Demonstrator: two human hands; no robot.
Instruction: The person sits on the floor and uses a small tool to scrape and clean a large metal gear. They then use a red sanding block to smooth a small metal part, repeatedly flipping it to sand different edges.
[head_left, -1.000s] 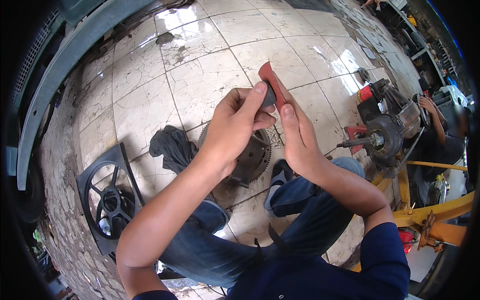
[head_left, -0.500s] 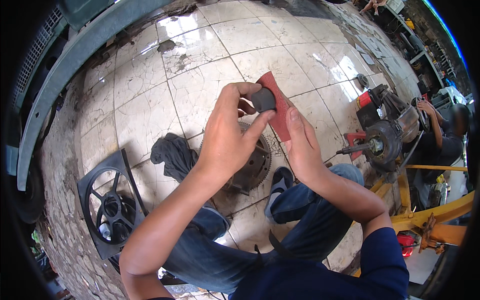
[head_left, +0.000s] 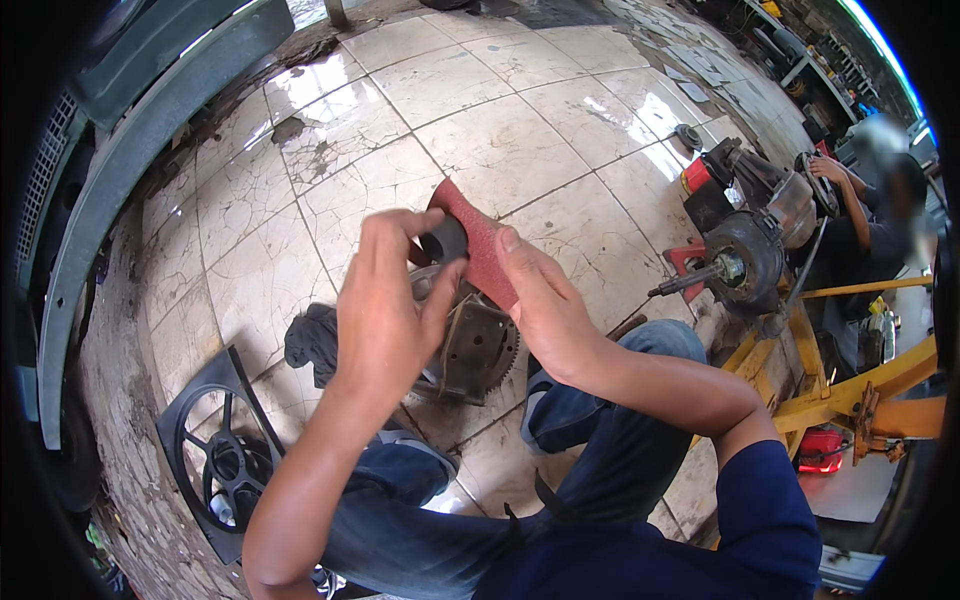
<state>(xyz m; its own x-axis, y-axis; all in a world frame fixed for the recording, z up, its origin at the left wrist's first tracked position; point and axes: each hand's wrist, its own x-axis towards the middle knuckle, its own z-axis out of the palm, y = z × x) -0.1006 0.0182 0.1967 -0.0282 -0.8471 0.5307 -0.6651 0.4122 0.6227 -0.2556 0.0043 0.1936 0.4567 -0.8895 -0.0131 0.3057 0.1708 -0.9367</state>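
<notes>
Pinched between the thumb and fingers of my left hand point(head_left: 385, 305) is a short dark grey cylindrical piece point(head_left: 446, 240); its far side is hidden. My right hand point(head_left: 550, 315) grips a curved sheet of red sandpaper point(head_left: 478, 250), thumb on top, with its other fingers mostly out of sight. The sandpaper lies against the right side of the cylindrical piece. Below both hands, on the tiles by my feet, rests a metal assembly with a toothed ring point(head_left: 485, 350), partly covered by my left hand and wrist.
A black cloth point(head_left: 312, 345) lies left of the metal assembly. A black plastic fan shroud point(head_left: 185, 430) stands at the left. To the right are a mechanical unit with a shaft point(head_left: 740, 265), a yellow frame point(head_left: 880, 385) and another person point(head_left: 885, 230). A grey metal beam point(head_left: 110, 190) curves along the upper left.
Both hands have shifted left and slightly down in view with the cylindrical piece and the sandpaper. The surroundings have shifted too, as the head has turned. Both grips persist.
</notes>
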